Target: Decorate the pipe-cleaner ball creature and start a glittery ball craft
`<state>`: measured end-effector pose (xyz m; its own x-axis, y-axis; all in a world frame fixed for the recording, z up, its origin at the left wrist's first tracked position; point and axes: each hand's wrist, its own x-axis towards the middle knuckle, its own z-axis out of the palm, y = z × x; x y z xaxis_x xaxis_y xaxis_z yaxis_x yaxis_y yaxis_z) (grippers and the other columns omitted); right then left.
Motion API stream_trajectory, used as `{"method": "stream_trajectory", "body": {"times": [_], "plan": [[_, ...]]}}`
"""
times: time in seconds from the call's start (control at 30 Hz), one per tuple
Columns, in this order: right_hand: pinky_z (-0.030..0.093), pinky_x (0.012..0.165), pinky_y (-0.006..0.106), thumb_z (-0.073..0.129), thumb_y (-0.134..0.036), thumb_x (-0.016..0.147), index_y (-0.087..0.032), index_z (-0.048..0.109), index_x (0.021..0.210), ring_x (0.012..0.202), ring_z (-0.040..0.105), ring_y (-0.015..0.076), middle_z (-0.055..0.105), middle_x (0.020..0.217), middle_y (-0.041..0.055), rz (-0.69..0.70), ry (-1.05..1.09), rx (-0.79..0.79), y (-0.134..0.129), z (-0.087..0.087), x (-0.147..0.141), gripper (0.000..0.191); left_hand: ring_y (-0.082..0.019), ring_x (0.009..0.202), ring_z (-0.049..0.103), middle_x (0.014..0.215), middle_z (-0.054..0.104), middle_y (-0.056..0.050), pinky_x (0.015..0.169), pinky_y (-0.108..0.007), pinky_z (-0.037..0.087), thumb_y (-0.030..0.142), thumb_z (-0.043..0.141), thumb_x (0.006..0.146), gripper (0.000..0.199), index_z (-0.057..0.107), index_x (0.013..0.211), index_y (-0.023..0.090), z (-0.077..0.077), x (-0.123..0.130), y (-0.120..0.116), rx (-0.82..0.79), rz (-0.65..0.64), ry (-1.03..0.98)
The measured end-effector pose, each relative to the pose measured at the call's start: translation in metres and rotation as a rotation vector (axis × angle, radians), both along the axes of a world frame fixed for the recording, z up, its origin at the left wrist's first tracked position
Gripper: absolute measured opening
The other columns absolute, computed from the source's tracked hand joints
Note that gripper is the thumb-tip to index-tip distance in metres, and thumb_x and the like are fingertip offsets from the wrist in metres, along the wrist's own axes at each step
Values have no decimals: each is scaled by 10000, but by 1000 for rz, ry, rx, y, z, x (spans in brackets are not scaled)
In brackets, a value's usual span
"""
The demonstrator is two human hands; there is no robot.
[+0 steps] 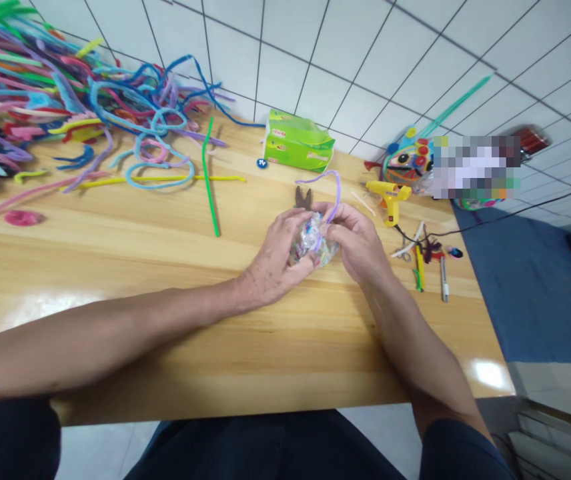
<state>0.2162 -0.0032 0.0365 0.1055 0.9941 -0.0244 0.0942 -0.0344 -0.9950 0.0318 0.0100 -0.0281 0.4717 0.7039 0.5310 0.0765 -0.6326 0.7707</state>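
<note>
Near the middle of the wooden table (175, 260), my left hand (281, 250) is wrapped round a small clear plastic bundle (310, 235) with coloured bits showing inside it. My right hand (355, 239) pinches a purple pipe cleaner (337, 193) at the bundle's right side; its free end arches up and to the left. Part of the purple strand also lies across the bundle. Just beyond my left fingertips rest the dark jaws of a pair of pliers (304, 197), their handles hidden.
A pile of coloured pipe cleaners (65, 100) spreads over the back left. A green pipe cleaner (209, 180) lies nearer. Behind my hands stands a green tissue pack (298, 141). A yellow glue gun (390, 199), its cord trailing right, and a white cutter (444, 279) are on the right.
</note>
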Motion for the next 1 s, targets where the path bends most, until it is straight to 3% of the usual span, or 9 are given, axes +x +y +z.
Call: {"method": "stream_trajectory", "body": {"times": [0.27, 0.43, 1.0], "plan": [[572, 945, 376, 790, -249, 685, -239, 715, 836, 1107, 703, 235, 778, 1251, 32, 86, -11, -30, -1, 5, 8, 169, -362, 1547, 464, 1586, 502, -172, 1284, -644, 414, 217, 655, 930, 686, 398, 1563, 283, -1, 2, -6, 39, 25, 3], [559, 982, 392, 829, -283, 718, -236, 713, 848, 1138, 700, 241, 774, 1270, 42, 138, -17, -51, -2, 11, 16, 181, -358, 1511, 491, 1524, 509, -185, 1246, -620, 463, 187, 680, 890, 705, 412, 1539, 252, -3, 5, -9, 103, 65, -48], [583, 954, 388, 917, -423, 755, -242, 729, 868, 1043, 701, 227, 784, 1177, 47, 224, -91, -66, -3, 17, 28, 284, -364, 1518, 478, 1535, 479, -178, 1237, -655, 474, 155, 684, 892, 748, 373, 1562, 275, -2, 4, -15, 123, 51, -20]]}}
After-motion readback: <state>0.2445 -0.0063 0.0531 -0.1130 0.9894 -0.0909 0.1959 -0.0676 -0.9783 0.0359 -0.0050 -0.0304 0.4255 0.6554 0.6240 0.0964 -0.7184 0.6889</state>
